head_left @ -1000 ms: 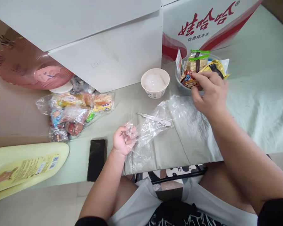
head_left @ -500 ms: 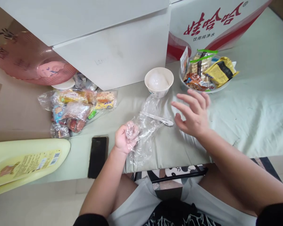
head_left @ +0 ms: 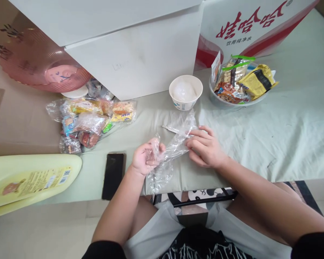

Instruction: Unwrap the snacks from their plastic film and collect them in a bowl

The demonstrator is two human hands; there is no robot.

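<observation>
My left hand [head_left: 148, 157] is closed around one end of a crumpled sheet of clear plastic film [head_left: 175, 145], with some bunched inside the palm. The film stretches across the cloth to my right hand [head_left: 204, 146], whose fingers are curled onto its other side. Partly under the film lies a slim white tool [head_left: 170, 128], perhaps a cutter; its right end is hidden by the film and my right fingers. Just beyond stands a white paper bowl [head_left: 185, 105] with a whitish, rounded, translucent thing [head_left: 184, 90] in it.
Wrapped snacks fill a clear basin [head_left: 239, 103] at the right. More packaged snacks [head_left: 89, 122] lie at the left, near a phone [head_left: 113, 175] and a yellow bottle [head_left: 35, 180]. White boxes [head_left: 135, 64] and a pink ribbed dish [head_left: 24, 64] stand behind.
My right hand has come down and left from above the cloth onto the film, its spread fingers now curled. The film is drawn toward it and now covers part of the white tool.
</observation>
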